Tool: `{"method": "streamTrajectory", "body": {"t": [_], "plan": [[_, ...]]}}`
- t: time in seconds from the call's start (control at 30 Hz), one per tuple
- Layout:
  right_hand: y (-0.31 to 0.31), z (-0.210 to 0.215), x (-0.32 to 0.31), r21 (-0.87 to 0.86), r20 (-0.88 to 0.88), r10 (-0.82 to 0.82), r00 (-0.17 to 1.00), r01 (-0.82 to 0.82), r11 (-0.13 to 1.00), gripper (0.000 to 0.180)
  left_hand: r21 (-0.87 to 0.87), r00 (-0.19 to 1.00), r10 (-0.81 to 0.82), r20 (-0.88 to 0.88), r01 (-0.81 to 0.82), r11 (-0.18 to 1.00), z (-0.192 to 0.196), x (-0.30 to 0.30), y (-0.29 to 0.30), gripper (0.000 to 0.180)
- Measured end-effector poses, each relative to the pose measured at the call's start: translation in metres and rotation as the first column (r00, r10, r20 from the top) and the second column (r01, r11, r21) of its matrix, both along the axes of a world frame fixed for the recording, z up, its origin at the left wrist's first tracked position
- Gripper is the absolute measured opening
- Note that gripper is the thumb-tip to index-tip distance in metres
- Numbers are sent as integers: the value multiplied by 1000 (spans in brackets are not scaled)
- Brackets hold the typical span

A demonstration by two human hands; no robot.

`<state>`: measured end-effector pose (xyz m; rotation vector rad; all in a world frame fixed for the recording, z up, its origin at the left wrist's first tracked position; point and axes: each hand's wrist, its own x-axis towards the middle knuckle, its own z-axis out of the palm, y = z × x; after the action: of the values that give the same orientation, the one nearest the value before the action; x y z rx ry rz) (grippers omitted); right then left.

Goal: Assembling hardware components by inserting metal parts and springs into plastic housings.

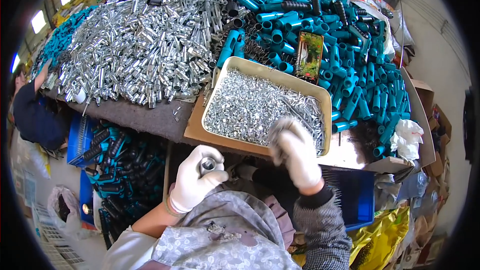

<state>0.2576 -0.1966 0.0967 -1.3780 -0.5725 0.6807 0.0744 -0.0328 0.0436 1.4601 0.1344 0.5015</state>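
In its white glove, my left hand (199,180) is closed round a shiny metal sleeve (207,165), whose open round end faces up between thumb and fingers. My right hand (295,152), also gloved in white, is over the near right part of a cream tray (207,115). Its fingertips are smeared by motion, so whether they grip anything does not show. Small silvery metal pieces (245,105) fill most of the tray, with thin metal pins (307,110) along its right side.
A heap of chrome socket-like parts (150,45) covers the bench's left. Teal tubular handles (345,65) pile up behind and right, with a phone (309,56) leaning among them. Crates of teal-black handles (117,165) stand below left. Another person (37,115) works at far left.
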Motion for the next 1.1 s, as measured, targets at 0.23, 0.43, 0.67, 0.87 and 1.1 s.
{"method": "streamTrajectory", "body": {"t": [0.23, 0.43, 0.67, 0.87, 1.1], "plan": [[-24, -35, -52, 26, -216, 146, 965, -144, 989, 18, 488, 991, -66, -116, 115, 865, 20, 30, -8, 34], [-42, -53, -58, 184, -474, 245, 846, -177, 967, 43, 209, 970, -65, -232, 115, 971, 10, 25, -9, 30], [-46, -51, -49, 55, -408, 332, 851, -340, 939, 46, 425, 962, -209, -176, 266, 865, 22, 21, -9, 47], [-47, -51, -51, 191, -473, 400, 785, -351, 917, 51, 214, 890, -456, -16, 448, 868, 20, 20, 0, 54], [-36, -68, -52, 90, -437, 82, 896, -47, 995, 40, -49, 981, 29, -194, -39, 998, 38, 63, 12, 16]]}}
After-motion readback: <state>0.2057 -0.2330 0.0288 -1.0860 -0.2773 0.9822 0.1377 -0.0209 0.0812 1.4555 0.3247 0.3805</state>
